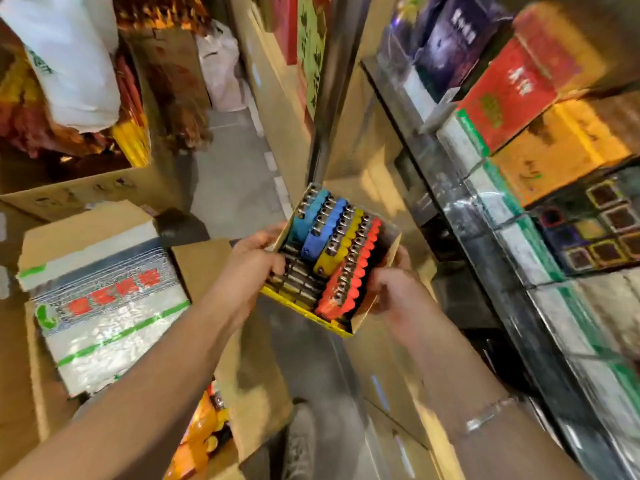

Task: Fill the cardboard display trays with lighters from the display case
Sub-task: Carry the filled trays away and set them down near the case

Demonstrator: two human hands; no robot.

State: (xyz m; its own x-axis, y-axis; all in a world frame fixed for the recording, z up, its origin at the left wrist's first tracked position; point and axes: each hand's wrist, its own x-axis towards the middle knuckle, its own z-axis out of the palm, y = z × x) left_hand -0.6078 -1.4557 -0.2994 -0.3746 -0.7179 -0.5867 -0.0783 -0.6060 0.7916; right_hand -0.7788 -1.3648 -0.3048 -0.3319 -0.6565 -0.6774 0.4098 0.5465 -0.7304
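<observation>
- Left hand [254, 261] grips the left wall of the tray [304, 311], thumb over the rim, fingers curled around the outside.
- Right hand [394, 289] holds the tray's right wall, fingers wrapped under and around it; thin bracelet [491, 412] on that wrist.
- Tray is one cardboard box with a yellow front edge, held in the air between both hands, tilted, over the aisle floor [228, 174].
- Lighters stand in 4 colour rows, left to right: teal row [308, 216], blue row [323, 226], yellow row [341, 242], red row [349, 271]. The red row reaches nearly front to back; the other 3 are shorter.
- Front-left part of the tray shows bare divider slots [298, 282]; exact lighter counts too blurred to tell.
- Display case [460, 202] with glass front just right of the tray; cartons [509, 95] stacked on it.
- Open box [104, 303] with silver wrapped packs, left of the left arm.
- White bag [72, 64] top left.
</observation>
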